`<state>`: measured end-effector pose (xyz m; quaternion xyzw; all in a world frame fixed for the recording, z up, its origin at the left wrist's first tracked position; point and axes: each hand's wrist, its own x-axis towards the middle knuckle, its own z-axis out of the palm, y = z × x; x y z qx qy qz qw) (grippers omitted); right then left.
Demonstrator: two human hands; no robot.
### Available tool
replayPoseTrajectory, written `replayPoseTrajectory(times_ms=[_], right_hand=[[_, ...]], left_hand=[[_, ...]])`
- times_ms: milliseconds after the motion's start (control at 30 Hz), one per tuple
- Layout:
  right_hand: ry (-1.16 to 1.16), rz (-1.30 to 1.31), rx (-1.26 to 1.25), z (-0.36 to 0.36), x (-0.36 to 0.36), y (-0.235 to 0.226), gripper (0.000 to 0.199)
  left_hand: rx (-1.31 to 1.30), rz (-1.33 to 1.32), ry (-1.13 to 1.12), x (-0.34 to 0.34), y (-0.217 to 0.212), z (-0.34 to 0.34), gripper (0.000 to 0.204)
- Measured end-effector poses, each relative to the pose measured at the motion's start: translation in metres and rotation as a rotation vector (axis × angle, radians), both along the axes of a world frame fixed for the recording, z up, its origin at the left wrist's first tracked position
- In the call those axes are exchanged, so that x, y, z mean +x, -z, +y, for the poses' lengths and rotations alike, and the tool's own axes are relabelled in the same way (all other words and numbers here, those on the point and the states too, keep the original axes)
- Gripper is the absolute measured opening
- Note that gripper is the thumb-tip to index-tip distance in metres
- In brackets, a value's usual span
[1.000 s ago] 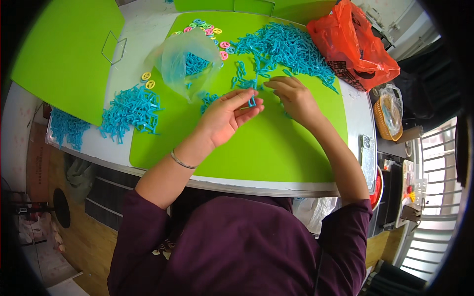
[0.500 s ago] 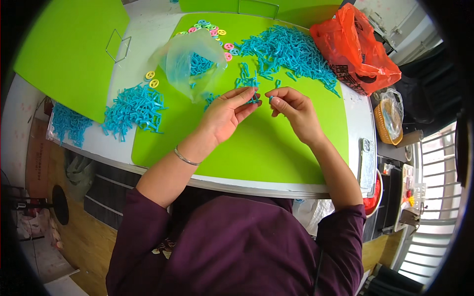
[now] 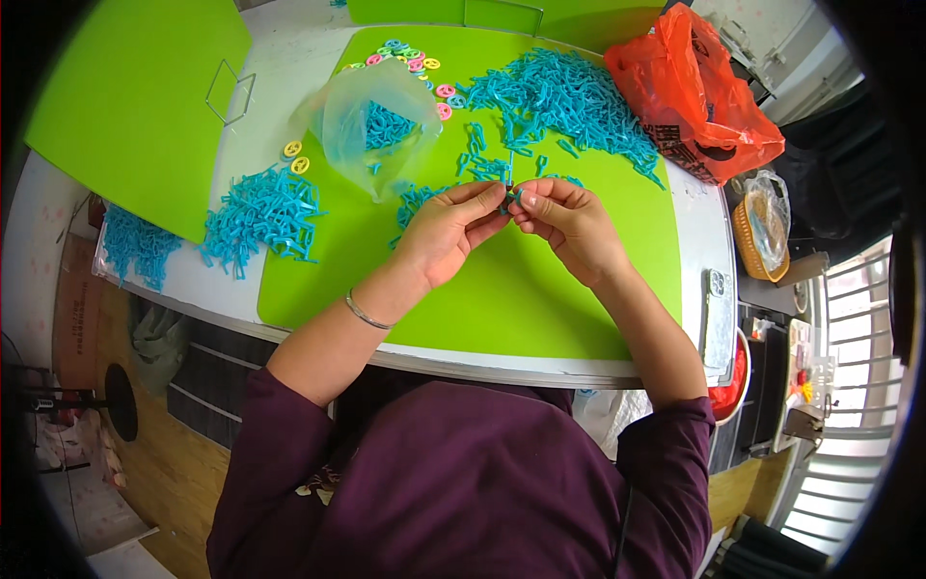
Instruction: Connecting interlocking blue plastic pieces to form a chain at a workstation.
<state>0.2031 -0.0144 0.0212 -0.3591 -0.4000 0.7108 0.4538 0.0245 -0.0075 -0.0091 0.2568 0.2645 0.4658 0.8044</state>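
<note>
At the far left, one green panel (image 3: 116,125) with one wire handle (image 3: 230,99) stands over the white table, and its lower edge partly covers one heap of teal pieces (image 3: 138,251). Just right of that lies a second heap (image 3: 260,217), with two yellow rings (image 3: 300,165) near its top. Next, on the green mat (image 3: 453,314), one translucent bag (image 3: 352,116) holds more teal pieces and blocks part of a cluster of coloured rings (image 3: 415,64), so these cannot be counted; two pink rings (image 3: 445,91) and one blue ring (image 3: 457,101) lie beside the bag. The left hand (image 3: 453,227), one bracelet (image 3: 367,311) on its wrist, has thumb and forefinger clamped on a small teal piece (image 3: 510,200) low over the middle of the mat. The right hand (image 3: 571,227) meets it there, thumb and forefinger pinched together on teal too; whether they grip one piece or two is hidden. Behind both hands lie loose pieces and a third, larger heap (image 3: 569,101), then one red bag (image 3: 690,106), one phone (image 3: 717,314) and one yellow basket (image 3: 745,238)
</note>
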Motion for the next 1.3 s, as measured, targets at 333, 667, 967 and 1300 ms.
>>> replayPoseTrajectory(times_ms=[333,667,967,1300], right_hand=[[0.083,-0.250,0.246,-0.011,-0.008,0.001,0.010],[0.102,-0.047,0.096,-0.010,-0.011,0.006,0.009],[0.127,-0.033,0.113,-0.014,-0.009,0.011,0.014],[0.045,-0.465,0.439,0.011,0.013,0.002,0.017]], left_hand=[[0.584,0.536,-0.380,0.006,-0.004,-0.008,0.015],[0.496,0.388,-0.247,0.011,0.000,-0.006,0.025],[0.520,0.474,-0.084,0.006,-0.015,-0.005,0.026],[0.540,0.481,-0.189,-0.027,-0.044,-0.005,0.017]])
